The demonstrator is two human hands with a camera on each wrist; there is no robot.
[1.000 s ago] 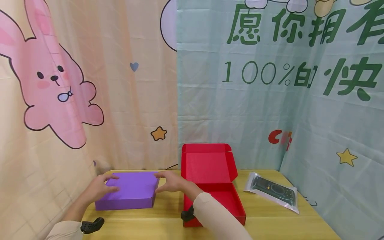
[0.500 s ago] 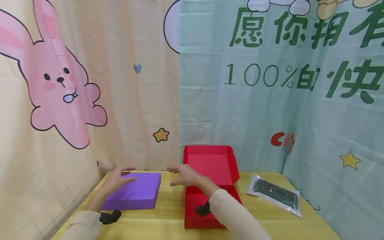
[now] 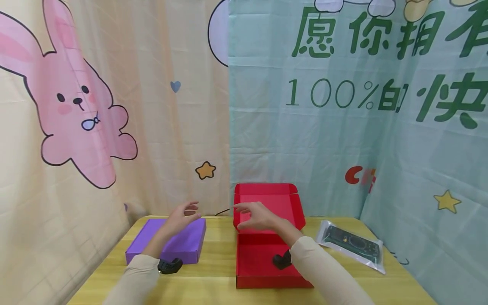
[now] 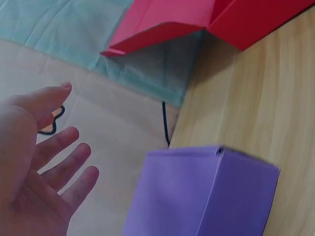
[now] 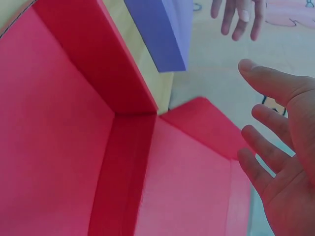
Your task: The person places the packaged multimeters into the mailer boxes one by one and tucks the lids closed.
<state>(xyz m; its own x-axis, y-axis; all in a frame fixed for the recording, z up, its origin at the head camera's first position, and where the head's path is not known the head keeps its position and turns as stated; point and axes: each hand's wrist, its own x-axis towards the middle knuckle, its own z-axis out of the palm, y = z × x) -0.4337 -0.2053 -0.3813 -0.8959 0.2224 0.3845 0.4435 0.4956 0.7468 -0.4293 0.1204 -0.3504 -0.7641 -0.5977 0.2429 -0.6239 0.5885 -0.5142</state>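
Observation:
In the head view my left hand (image 3: 181, 220) hovers above the right part of a closed purple cardboard box (image 3: 146, 237). Its fingers are loosely spread and hold nothing, as the left wrist view of the hand (image 4: 44, 162) also shows. Over the red cardboard box (image 3: 263, 260), whose lid (image 3: 267, 203) stands raised at the back, my right hand (image 3: 259, 215) is held in the air. Fingers and thumb are apart on the right hand (image 5: 285, 142) in the right wrist view, with nothing between them. The visible inside of the red box is bare.
A dark device in a clear plastic bag (image 3: 352, 243) lies to the right of the red box. All stand on a light wooden table (image 3: 221, 271). Printed curtains (image 3: 305, 144) hang close behind the table and along its sides. A thin black cord (image 3: 222, 212) shows at the back edge.
Both hands have left the sides of the purple box and moved right. The left is now over that box, the right before the red lid. The boxes and bagged device have stayed put.

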